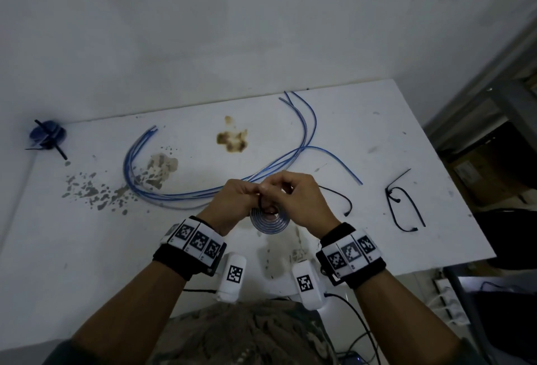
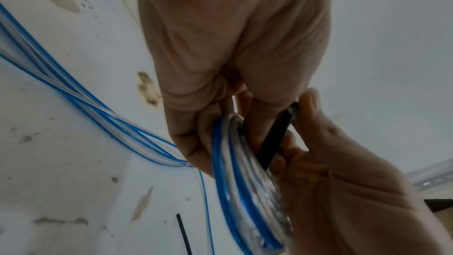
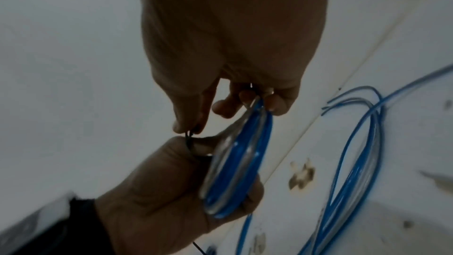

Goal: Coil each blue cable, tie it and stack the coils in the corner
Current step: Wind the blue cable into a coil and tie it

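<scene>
A coiled blue cable [image 1: 268,223] is held upright just above the white table [image 1: 87,248], near its front middle. My left hand [image 1: 252,191] grips the coil [image 2: 242,185] along its rim. My right hand [image 1: 279,187] pinches a black cable tie [image 2: 274,137] that runs through the coil's centre, and its other fingertips touch the coil's top [image 3: 259,115]. The tie [image 3: 188,139] shows only as a short black loop between both thumbs. Several loose blue cables [image 1: 203,194] lie curved across the table behind my hands. A pile of tied blue coils [image 1: 48,135] sits in the far left corner.
Spare black cable ties [image 1: 404,204] lie to the right, and one more [image 1: 340,199] lies just beside my right hand. Brown stains [image 1: 232,139] and chipped patches mark the tabletop. The wall borders the table's back and left. Boxes [image 1: 479,169] stand beyond the right edge.
</scene>
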`<state>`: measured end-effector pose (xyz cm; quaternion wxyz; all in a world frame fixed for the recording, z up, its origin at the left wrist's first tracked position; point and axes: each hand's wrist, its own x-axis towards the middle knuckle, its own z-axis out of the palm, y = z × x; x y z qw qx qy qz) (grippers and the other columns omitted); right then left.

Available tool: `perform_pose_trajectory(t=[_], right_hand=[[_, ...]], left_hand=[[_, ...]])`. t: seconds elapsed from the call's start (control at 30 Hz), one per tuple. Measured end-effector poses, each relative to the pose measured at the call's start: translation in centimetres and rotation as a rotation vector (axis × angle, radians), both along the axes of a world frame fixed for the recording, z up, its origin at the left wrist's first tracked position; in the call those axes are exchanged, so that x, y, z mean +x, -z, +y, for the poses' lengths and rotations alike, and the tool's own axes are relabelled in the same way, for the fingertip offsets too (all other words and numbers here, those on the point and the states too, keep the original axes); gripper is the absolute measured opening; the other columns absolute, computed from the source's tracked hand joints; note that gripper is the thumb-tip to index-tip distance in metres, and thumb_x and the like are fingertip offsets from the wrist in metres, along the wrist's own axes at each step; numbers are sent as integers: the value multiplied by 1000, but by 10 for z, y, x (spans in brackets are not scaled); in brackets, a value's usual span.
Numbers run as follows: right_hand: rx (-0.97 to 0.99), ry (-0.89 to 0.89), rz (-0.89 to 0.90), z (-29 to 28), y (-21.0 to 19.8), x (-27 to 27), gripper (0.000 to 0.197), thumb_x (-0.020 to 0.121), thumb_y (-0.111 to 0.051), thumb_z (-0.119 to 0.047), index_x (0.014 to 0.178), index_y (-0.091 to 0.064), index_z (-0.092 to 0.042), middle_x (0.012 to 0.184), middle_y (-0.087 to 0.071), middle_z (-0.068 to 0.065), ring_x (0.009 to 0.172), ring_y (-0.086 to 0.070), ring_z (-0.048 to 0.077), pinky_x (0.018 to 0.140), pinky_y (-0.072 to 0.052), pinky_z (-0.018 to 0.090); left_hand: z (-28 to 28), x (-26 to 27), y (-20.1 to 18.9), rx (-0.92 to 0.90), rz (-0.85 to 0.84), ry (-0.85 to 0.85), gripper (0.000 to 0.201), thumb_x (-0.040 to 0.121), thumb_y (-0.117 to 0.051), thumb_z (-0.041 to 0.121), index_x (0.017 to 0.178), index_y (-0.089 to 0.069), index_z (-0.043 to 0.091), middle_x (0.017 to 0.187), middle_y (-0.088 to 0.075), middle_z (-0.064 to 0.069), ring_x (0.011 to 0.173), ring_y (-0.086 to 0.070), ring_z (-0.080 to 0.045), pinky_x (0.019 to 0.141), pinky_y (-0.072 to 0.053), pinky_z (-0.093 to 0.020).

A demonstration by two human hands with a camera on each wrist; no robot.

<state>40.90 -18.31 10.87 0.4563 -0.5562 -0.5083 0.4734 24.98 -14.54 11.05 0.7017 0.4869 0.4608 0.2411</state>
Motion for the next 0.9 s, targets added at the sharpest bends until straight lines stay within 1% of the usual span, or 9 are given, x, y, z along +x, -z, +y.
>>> perform_pose_trajectory(t=[0.1,0.2,0.37,0.43,0.5,0.63,0.77,0.83,0.9], right_hand=[[-159,179,195,2,5,4,10,90,-71,-20,85,-73,-12,73,-70,-7,67,-63,3,64,-47,21],[-252,229,245,1,11,7,16,91,-70,-27,87,-72,-11,68,-65,-11,62,-57,2,63,-46,27],[-395,327,493,3,7,0,24,93,-68,-26,78,-62,-8,54,-50,-9,56,-46,11,59,-43,29],[-446,358,617,4,5,-5,26,94,-66,-27,83,-56,-5,59,-46,0,56,-47,16,59,-44,31],[-477,347,711,1,3,-9,29,96,-63,-26,83,-61,0,68,-58,9,65,-59,23,65,-52,35],[-443,311,740,-4,2,-13,29,98,-59,-24,87,-69,0,86,-67,22,78,-64,31,75,-55,40],[-366,395,581,-7,3,-14,26,93,-67,-26,94,-67,0,75,-66,8,74,-59,25,75,-52,38],[-337,405,657,-9,-4,-15,18,95,-63,-18,97,-66,0,76,-66,6,73,-59,20,73,-51,34],[-318,408,804,-12,-12,-16,17,95,-57,-5,110,-64,1,91,-68,10,82,-61,20,79,-51,32]], left_hand=[[-1,-4,0,7,-54,-63,27,86,-62,-10,111,-70,-4,83,-74,-13,67,-67,-18,66,-55,-24],[-1,-8,-1,48,-84,-64,29,87,-61,-9,106,-73,9,83,-75,-12,64,-68,-17,68,-55,-24],[-3,-6,-1,88,-105,-59,28,83,-66,-1,108,-72,11,89,-76,-8,75,-69,-15,74,-54,-22],[-4,-7,-2,95,-127,-55,27,77,-70,7,103,-76,15,92,-75,-15,76,-68,-19,75,-55,-24],[-5,-8,-2,90,-146,-54,28,76,-71,9,102,-77,15,91,-73,-21,72,-67,-20,74,-55,-26],[-5,-7,-2,92,-158,-99,26,74,-71,7,99,-77,10,77,-72,-18,59,-63,-19,66,-55,-26],[-10,-1,-6,50,-173,-170,18,70,-72,6,84,-81,14,68,-70,-14,51,-59,-19,58,-54,-25],[-9,0,-8,25,-200,-181,17,72,-70,7,83,-81,14,70,-70,-13,53,-59,-19,60,-53,-26],[-7,-1,-9,-17,-233,-229,17,73,-69,9,84,-81,13,75,-72,-11,58,-61,-17,63,-54,-25]])
